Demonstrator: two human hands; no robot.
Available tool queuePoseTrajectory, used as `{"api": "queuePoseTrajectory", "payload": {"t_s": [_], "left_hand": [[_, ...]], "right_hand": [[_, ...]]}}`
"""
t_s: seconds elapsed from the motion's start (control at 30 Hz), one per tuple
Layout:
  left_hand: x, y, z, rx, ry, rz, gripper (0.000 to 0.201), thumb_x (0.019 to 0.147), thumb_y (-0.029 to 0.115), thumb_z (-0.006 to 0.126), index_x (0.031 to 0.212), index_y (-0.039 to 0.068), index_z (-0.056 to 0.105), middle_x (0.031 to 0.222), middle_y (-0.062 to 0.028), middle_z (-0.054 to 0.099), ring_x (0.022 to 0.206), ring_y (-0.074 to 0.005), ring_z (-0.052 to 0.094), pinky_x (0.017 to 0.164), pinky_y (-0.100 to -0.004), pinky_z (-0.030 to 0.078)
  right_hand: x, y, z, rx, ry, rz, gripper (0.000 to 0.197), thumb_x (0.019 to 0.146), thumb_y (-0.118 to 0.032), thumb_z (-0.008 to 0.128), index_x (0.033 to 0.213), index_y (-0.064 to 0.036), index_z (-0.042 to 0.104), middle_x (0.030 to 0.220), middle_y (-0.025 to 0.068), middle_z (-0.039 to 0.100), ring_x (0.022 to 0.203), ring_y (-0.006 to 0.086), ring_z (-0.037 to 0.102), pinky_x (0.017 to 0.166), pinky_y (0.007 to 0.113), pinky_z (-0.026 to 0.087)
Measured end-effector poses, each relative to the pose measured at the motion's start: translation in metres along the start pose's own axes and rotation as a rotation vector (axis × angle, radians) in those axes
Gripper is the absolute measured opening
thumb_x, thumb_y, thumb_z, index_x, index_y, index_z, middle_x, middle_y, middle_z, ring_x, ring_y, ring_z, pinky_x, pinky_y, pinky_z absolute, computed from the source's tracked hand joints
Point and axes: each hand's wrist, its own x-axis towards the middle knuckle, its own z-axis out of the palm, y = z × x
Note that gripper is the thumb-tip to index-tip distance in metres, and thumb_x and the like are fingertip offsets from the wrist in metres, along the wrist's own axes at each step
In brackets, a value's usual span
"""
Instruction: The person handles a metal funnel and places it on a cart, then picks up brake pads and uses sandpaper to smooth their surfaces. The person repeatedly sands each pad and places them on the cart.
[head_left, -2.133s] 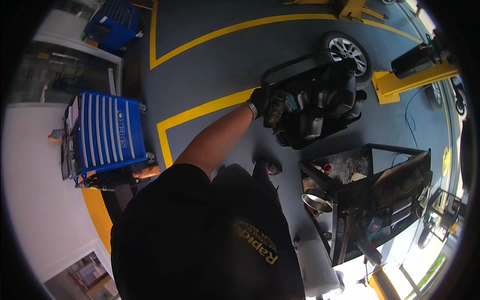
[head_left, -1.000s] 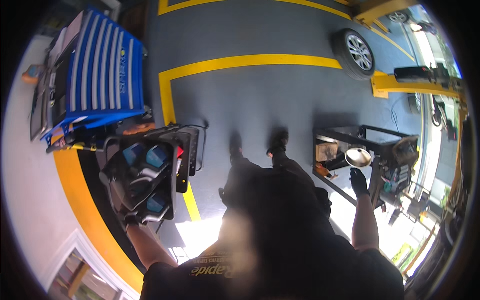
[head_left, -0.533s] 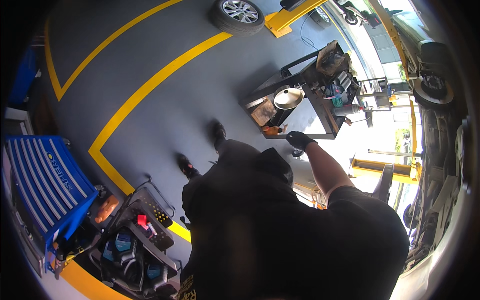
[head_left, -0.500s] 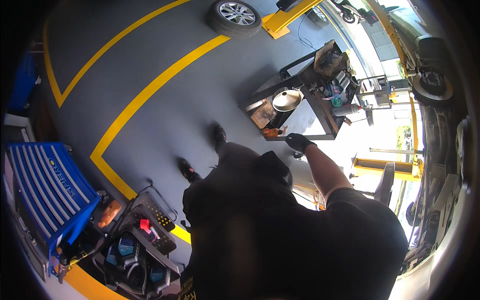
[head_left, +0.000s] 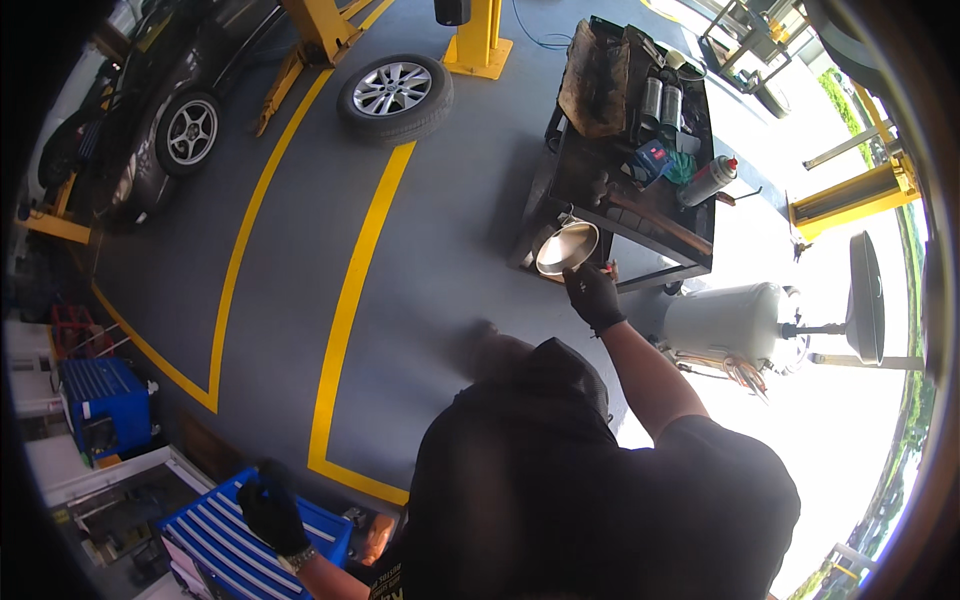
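Observation:
My right hand (head_left: 594, 298), in a black glove, is closed on the near rim of a shiny round metal dish (head_left: 566, 246). The dish tilts at the lower level of a dark tool cart (head_left: 690, 268); its far side is by the cart's frame. A small red thing shows beside my fingers, too little of it to name. Out to the left, my left hand (head_left: 272, 515), also black-gloved, hangs over a blue tool chest (head_left: 215, 540) with its fingers loosely extended and nothing visible in them. Whether it touches the chest I cannot tell.
On the cart's top lie a grimy brown sheet (head_left: 594, 82), metal cans (head_left: 652, 102), a spray can (head_left: 708, 181) and a teal cloth (head_left: 681, 167). A white tank (head_left: 725, 322) stands right. A wheel (head_left: 395, 97) lies near a yellow lift post (head_left: 479, 45); a dark car is far left.
My view has turned and I am closer to the cart. My right hand has moved from beside the cart onto the metal dish, which is now tilted. My left hand has come into view.

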Motion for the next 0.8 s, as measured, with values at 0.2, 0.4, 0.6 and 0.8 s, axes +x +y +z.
{"api": "queuePoseTrajectory", "payload": {"t_s": [0.2,0.4,0.6,0.8], "left_hand": [[0.190,0.356,0.041,-0.589,0.084,1.129,0.028,0.084,0.023,0.090,0.103,0.012,0.073,0.103,-0.0092,0.073,0.086,-0.0291,0.070,0.075,-0.0391,0.053],[0.276,0.531,-0.021,-0.782,-0.114,1.735,0.035,0.087,0.021,0.087,0.113,0.005,0.071,0.104,-0.0119,0.073,0.090,-0.0294,0.072,0.075,-0.0391,0.058],[0.389,0.591,0.013,-0.809,-0.267,1.966,0.035,0.089,0.024,0.086,0.114,0.005,0.071,0.098,-0.0113,0.072,0.084,-0.0283,0.072,0.071,-0.0397,0.057],[0.484,0.661,0.087,-0.940,-0.557,2.110,0.035,0.090,0.027,0.084,0.114,0.005,0.071,0.091,-0.0107,0.072,0.077,-0.0271,0.072,0.067,-0.0403,0.057]], "right_hand": [[0.100,-0.016,-0.011,0.138,0.124,0.115,0.026,0.102,-0.028,0.070,0.095,-0.0031,0.069,0.089,0.0174,0.073,0.078,0.0359,0.073,0.072,0.044,0.056],[0.175,-0.034,-0.019,0.095,0.510,0.743,0.028,0.102,-0.030,0.070,0.108,-0.0034,0.068,0.099,0.0168,0.073,0.088,0.0351,0.073,0.081,0.045,0.056],[0.282,0.001,0.039,0.217,0.851,1.008,0.033,0.102,-0.033,0.070,0.117,-0.0041,0.068,0.105,0.0147,0.074,0.095,0.0338,0.073,0.088,0.046,0.055],[0.321,0.042,0.057,0.225,1.159,1.177,0.039,0.102,-0.036,0.070,0.126,-0.0047,0.068,0.112,0.0127,0.074,0.101,0.0326,0.073,0.095,0.047,0.055]]}}
